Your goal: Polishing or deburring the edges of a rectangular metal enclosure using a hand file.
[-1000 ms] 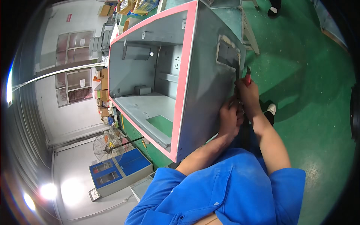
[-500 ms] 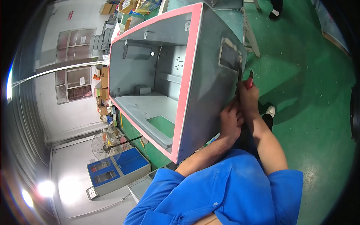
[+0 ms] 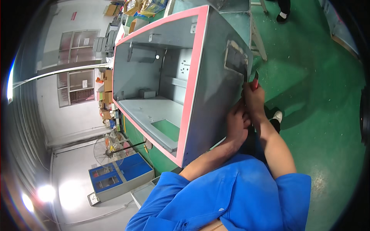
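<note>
Since the earlier frame, the right hand (image 3: 254, 96) has moved slightly toward twelve o'clock; it grips a red-handled bladed tool (image 3: 254, 84) at the three-o'clock edge of the metal cabinet (image 3: 210, 100). The tool seems light, stiff, best held by its handle. The left hand (image 3: 237, 121), at seven o'clock, curls; its hold I cannot tell.

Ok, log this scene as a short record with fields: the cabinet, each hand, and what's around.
Workpiece: grey cabinet, with a pink border around its open face and a rectangular cutout in its side
Right hand: closed around a red-handled tool
Left hand: fingers curled beside the cabinet, below the right hand; whether it holds anything is hidden
Around: fan, blue-and-grey unit, green floor, another person's foot
</note>
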Demonstrator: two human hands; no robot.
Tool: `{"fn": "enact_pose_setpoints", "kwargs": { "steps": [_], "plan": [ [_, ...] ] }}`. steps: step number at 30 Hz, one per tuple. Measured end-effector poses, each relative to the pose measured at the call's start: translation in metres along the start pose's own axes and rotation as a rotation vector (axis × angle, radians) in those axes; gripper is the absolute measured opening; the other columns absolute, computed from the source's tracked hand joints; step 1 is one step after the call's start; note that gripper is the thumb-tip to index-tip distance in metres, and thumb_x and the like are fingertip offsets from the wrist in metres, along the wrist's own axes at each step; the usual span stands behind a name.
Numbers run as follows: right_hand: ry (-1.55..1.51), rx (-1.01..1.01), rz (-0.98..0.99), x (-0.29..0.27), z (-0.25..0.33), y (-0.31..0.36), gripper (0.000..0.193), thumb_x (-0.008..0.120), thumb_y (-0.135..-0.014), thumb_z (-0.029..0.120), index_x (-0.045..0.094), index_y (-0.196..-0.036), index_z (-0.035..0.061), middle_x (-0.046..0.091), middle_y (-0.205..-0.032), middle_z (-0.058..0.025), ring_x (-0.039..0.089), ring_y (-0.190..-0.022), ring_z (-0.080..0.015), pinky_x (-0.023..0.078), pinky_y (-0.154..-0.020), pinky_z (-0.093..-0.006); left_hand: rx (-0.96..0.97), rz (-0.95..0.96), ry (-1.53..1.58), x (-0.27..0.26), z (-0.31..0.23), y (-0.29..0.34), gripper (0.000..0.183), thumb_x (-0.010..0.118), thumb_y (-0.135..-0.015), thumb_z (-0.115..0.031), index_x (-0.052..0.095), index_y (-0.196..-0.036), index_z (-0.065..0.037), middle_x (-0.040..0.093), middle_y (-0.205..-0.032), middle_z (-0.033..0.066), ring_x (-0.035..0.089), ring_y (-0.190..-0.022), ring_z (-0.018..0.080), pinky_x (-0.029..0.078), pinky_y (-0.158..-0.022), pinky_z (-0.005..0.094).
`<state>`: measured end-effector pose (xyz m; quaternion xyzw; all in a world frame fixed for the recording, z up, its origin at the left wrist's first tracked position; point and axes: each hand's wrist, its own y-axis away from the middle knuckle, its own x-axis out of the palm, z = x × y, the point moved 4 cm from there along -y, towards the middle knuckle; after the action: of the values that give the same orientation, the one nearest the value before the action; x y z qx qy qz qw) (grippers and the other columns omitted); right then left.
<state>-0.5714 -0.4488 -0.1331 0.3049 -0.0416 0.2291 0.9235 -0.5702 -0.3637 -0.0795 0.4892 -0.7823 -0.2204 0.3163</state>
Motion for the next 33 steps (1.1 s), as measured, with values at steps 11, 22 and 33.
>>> {"fn": "enact_pose_setpoints", "kwargs": {
  "steps": [11, 22, 33],
  "plan": [
    [0.062, -0.02, 0.026, -0.002, 0.014, -0.012, 0.022, 0.054, -0.075, 0.019, 0.052, -0.074, -0.0031, 0.054, -0.058, -0.0086, 0.052, -0.052, -0.0158, 0.041, -0.05, -0.0299, 0.038, 0.11, -0.021, 0.01, -0.007, -0.015, 0.018, 0.044, -0.086, -0.015, 0.052, -0.101, -0.008, 0.048, -0.073, -0.0033, 0.039, -0.056, 0.0003, 0.029, -0.044, 0.0162],
    [0.091, -0.027, 0.175, -0.009, 0.001, -0.02, 0.019, 0.055, -0.077, 0.018, 0.054, -0.075, -0.0009, 0.053, -0.06, -0.0049, 0.049, -0.054, -0.0115, 0.039, -0.05, -0.027, 0.017, 0.081, 0.072, 0.005, 0.018, -0.019, 0.011, 0.042, -0.087, -0.017, 0.049, -0.089, -0.009, 0.038, -0.061, -0.0053, 0.03, -0.046, 0.0035, 0.026, -0.04, 0.0199],
    [0.055, 0.008, 0.28, -0.025, -0.008, 0.001, 0.019, 0.055, -0.078, 0.018, 0.056, -0.075, -0.0004, 0.055, -0.061, -0.0041, 0.049, -0.056, -0.0095, 0.04, -0.052, -0.0244, -0.037, 0.092, 0.063, 0.001, 0.027, -0.012, 0.011, 0.043, -0.089, -0.02, 0.045, -0.084, -0.01, 0.035, -0.06, -0.004, 0.028, -0.046, 0.0027, 0.023, -0.04, 0.0187]
  ]
}}
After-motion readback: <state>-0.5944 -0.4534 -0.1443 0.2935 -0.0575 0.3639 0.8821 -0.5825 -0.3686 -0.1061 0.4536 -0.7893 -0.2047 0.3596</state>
